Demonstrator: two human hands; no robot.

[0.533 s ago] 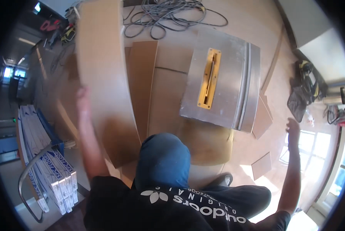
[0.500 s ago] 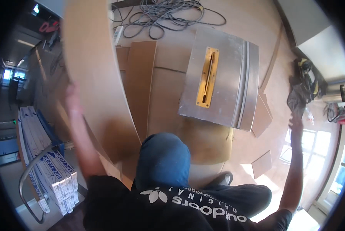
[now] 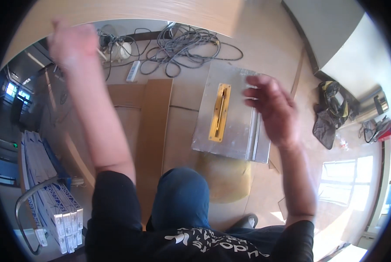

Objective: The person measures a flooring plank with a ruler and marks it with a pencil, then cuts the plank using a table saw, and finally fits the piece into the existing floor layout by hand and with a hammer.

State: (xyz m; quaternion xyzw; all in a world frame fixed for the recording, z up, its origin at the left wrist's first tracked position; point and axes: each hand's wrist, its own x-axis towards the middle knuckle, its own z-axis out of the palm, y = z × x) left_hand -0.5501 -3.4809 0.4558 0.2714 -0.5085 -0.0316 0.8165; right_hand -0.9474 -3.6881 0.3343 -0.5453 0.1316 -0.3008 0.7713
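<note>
A long, wood-coloured floor plank [image 3: 160, 9] spans the top of the view, raised above the floor. My left hand [image 3: 75, 46] is closed at its near edge; the fingers are slightly smeared. Over the right part of a metal table saw [image 3: 237, 122] hovers my right hand [image 3: 272, 109], empty, its fingers bent and apart. A yellow slotted insert [image 3: 219, 113] is set into the saw's top, and a yellowish body [image 3: 226, 183] shows under it. To the left of the saw, a brown plank [image 3: 154, 126] lies on the floor, in front of my knee.
Coiled dark cable [image 3: 182, 50] lies behind the saw, with a white power strip [image 3: 133, 71] left of it. Stacked long cartons [image 3: 55, 196] stand at the lower left beside a bent metal tube [image 3: 21, 205]. A dark bag [image 3: 328, 118] rests on the right.
The plank has swung from upright at my left to crosswise at the top. My left hand has gone up with it. My right hand has come inward from the far right to above the saw.
</note>
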